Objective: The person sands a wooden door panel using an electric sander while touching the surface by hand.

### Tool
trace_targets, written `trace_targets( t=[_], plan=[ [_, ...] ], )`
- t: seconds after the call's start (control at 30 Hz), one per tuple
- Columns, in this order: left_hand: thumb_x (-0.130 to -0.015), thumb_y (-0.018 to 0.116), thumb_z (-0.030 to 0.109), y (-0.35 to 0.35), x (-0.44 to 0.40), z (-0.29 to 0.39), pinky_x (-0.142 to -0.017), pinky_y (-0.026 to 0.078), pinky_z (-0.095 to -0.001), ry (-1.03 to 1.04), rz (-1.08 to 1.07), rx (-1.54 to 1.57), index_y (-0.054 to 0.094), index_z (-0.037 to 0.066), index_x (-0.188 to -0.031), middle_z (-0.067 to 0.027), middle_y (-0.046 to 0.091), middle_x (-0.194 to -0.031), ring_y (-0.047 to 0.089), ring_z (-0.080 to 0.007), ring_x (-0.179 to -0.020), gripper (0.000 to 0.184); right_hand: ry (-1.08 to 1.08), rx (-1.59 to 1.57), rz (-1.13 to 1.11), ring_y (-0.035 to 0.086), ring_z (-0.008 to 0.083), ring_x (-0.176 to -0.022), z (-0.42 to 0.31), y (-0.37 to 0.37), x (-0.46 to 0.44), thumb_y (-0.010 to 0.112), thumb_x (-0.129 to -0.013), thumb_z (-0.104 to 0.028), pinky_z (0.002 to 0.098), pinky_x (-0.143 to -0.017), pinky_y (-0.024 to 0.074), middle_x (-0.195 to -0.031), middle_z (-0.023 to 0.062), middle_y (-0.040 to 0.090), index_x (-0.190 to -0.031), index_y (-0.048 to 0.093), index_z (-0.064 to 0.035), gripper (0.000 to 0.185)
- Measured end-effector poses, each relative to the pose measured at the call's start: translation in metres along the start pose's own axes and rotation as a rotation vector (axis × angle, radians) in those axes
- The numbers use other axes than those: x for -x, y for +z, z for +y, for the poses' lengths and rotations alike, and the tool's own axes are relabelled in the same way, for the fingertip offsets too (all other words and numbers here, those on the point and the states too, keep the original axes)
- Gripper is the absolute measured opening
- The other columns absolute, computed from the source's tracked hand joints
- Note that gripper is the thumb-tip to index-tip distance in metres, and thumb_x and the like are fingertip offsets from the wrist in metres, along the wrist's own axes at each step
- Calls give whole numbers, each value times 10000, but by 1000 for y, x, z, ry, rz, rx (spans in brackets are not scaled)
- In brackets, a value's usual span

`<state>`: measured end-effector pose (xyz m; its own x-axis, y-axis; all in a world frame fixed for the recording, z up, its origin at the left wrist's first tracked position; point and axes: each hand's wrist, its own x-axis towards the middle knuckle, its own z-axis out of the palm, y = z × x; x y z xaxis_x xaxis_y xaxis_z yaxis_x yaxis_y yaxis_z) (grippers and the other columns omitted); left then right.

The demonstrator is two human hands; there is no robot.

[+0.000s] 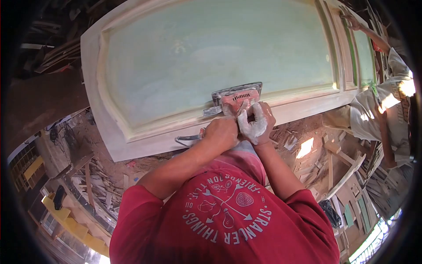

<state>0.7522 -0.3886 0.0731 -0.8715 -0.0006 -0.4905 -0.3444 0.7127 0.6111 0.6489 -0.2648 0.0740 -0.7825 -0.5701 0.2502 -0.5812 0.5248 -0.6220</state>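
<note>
A red power sander (241, 97) with a dark flat base rests at the near edge of the greenish recessed panel of a large wooden door (184, 57). My left hand (221, 133) is closed at the back of the sander, near a grey metal fitting and hose. Beside it, my right hand (257, 122), coated in whitish dust or a worn pale glove, has its fingers curled at the sander's rear. Both hands are close together. What exactly the right fingers grip is partly hidden.
At the right, a co-worker (384, 114) in a pale shirt reaches a hand (351, 21) onto the door's far end. Wood scraps (336, 163) lie on the floor. Yellow boards (72, 222) stand at lower left.
</note>
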Motion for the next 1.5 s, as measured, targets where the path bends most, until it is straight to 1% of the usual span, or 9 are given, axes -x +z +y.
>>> trace_targets(
  t=[0.13,0.23,0.43,0.6,0.7,0.87,1.1,1.2,1.5],
  plan=[
    [-890,819,446,-17,63,-61,-783,646,-529,-12,27,22,838,45,-979,-216,809,-901,804,-417,-864,411,-13,-18,7,630,318,-683,-68,50,20,788,-816,-122,458,-601,518,-743,82,591,-786,601,-89,193],
    [-906,802,522,-34,103,-97,-794,637,-549,-64,16,28,824,71,-1044,-214,809,-925,791,-439,-876,472,-9,-31,-22,675,341,-730,-117,79,31,785,-827,-126,483,-645,559,-781,108,633,-888,699,-68,120],
    [-838,860,498,-53,149,-141,-797,634,-543,-184,-85,-93,785,113,-1135,-164,826,-994,791,-408,-921,492,-40,-88,-63,713,358,-829,-162,121,50,805,-814,-174,494,-719,604,-867,135,688,-977,743,-40,220],
    [-857,838,491,-45,131,-127,-799,633,-547,-163,-80,-113,785,121,-1142,-164,825,-993,787,-415,-921,470,-62,-21,-31,710,354,-831,-143,111,43,808,-796,-179,485,-725,606,-891,124,691,-978,743,-29,245],
    [-834,854,402,-41,103,-92,-793,635,-537,-78,20,-34,807,68,-1033,-197,810,-949,791,-414,-885,391,-4,-40,-47,685,367,-784,-113,84,34,780,-830,-117,495,-675,574,-843,130,671,-966,722,-35,169],
    [-841,853,496,-39,96,-83,-838,636,-544,-191,-73,-94,780,147,-1196,-166,829,-1023,793,-414,-949,502,-38,-35,-31,686,358,-778,-104,74,27,773,-855,-114,496,-659,564,-852,128,673,-979,719,-32,158],
    [-813,892,514,-40,126,-122,-788,635,-540,-215,-84,-149,774,161,-1210,-153,827,-1011,794,-410,-910,544,-107,-182,-190,724,345,-961,-122,98,46,811,-831,-210,491,-841,612,-998,141,736,-1023,771,-46,256],
    [-814,882,507,-32,113,-117,-793,628,-523,-183,-97,-154,769,159,-1194,-152,823,-1018,788,-398,-926,528,-91,-128,-31,697,353,-802,-116,86,30,810,-842,-150,477,-791,611,-881,120,691,-1027,733,-19,239],
    [-777,926,444,-30,130,-118,-806,628,-508,-262,-54,-164,776,151,-1176,-153,816,-1019,785,-399,-936,517,-126,-194,-92,698,324,-857,-122,93,39,814,-833,-163,464,-734,589,-929,121,689,-1009,747,-23,234]
  ],
)
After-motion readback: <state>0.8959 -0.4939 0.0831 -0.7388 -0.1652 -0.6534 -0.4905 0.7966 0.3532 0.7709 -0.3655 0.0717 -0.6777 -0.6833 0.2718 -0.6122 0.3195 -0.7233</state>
